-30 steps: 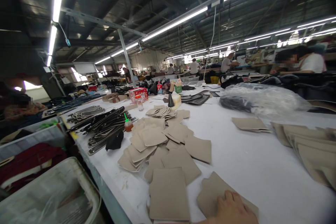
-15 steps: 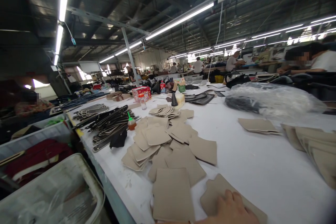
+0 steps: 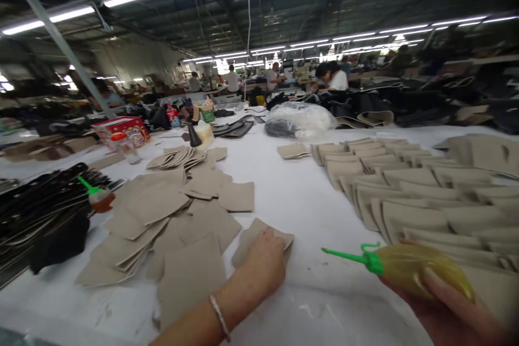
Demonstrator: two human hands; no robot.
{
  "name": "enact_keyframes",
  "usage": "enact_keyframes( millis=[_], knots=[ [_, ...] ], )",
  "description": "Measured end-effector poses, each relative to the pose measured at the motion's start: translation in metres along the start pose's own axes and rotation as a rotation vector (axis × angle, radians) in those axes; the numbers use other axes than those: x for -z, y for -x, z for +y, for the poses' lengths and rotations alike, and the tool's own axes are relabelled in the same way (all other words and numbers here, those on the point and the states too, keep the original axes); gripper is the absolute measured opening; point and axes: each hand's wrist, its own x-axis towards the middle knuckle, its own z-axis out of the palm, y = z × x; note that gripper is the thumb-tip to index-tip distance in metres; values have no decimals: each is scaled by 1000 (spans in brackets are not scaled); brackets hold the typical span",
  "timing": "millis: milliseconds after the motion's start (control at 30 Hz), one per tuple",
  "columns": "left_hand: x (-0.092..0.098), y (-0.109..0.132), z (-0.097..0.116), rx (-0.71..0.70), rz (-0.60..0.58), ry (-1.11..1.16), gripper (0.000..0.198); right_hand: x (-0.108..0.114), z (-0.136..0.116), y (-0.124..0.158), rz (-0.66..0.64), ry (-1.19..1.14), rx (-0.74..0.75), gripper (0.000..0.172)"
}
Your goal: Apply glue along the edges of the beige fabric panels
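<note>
My left hand [image 3: 261, 265], with a bracelet at the wrist, has its fingers curled over a flat beige panel [image 3: 248, 235] on the white table. To the right, my right hand [image 3: 441, 303] is wrapped around a squeeze bottle [image 3: 425, 267] of yellowish liquid. The bottle lies on its side in the hand, and its thin green nozzle points left toward the panel, a short way apart from it. Just left of my left hand, a loose pile of similar beige panels [image 3: 192, 275] spreads over the table.
Rows of folded beige pieces [image 3: 421, 175] cover the right side. At left lie black strips [image 3: 40, 194] and a second green-tipped bottle [image 3: 99, 198]. Farther back are a red box [image 3: 135, 131], a clear jar [image 3: 126, 148] and a plastic-wrapped bundle [image 3: 300, 120]. People work in the background.
The view has swung right and the rows of folded pieces now show fully. My right hand has come into view holding the bottle. My left hand stays on the panel, its fingers more curled.
</note>
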Motion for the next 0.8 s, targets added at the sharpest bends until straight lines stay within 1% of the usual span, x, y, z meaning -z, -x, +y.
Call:
enact_keyframes(
  millis=[67, 100, 133, 233, 333, 433, 500, 667, 800],
  knots=[
    [0, 1, -6, -45, 9, 70, 30, 0, -4, -1, 63, -106, -126, 46],
    [-2, 2, -8, -75, 19, 118, 31, -3, -6, -1, 75, -115, -147, 51],
    [-5, 2, -10, -95, 36, 172, 34, -7, -8, -1, 70, -80, -133, 55],
    [-17, 1, -12, -98, 89, 289, 40, -15, -13, -1, 2, 107, 21, 55],
    [-24, -1, -13, -97, 84, 312, 42, -21, -15, -1, -104, 281, 165, 51],
    [-21, -2, -13, -93, 36, 322, 42, -27, -14, -2, -183, 383, 212, 51],
    [-17, -2, -13, -88, 20, 329, 42, -33, -14, -2, -219, 406, 228, 51],
    [-14, -1, -14, -79, 22, 342, 44, -49, -18, -3, -257, 474, 376, 43],
    [-17, -1, -15, -95, 34, 353, 44, -55, -19, -7, -314, 521, 440, 42]
  ],
)
